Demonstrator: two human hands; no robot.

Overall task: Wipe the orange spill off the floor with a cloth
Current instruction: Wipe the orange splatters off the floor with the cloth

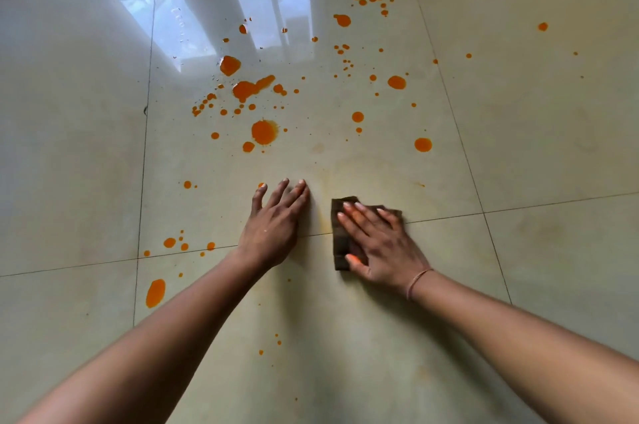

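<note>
- Cream glossy tile: that was the floor (518,112), filling the whole view, with a pale window reflection (193,15) toward its far left corner.
- The orange spill (264,132) lay scattered across the middle and far stretch of the floor. The fattest blot sat left of centre, and specks ran out to the far right.
- A faint yellow film (325,181) ringed the spot just ahead of the hands. That looked like the big risk: a loaded cloth could spread colour thin instead of lifting it.
- The left hand (273,226) lay flat on bare tile, fingers straight and spread, holding nothing. It looked like a brace. On wet gloss a braced palm could skid.
- The right hand (380,243) pressed flat on top of the cloth, fingers straight rather than curled round it, tips and thumb stained orange.
- The cloth (340,240), dark and folded, sat on the floor just right of the left hand, straddling a grout line. Liquid pushed into that joint could stain it.
- One long blot (155,292) waited near the floor's near left edge, easy to miss or to kneel in.
- A thin bracelet (416,283) circled the right wrist.
- A single drop (261,185) sat right at the left hand's outer fingertip, so a small shift could drag it.
</note>
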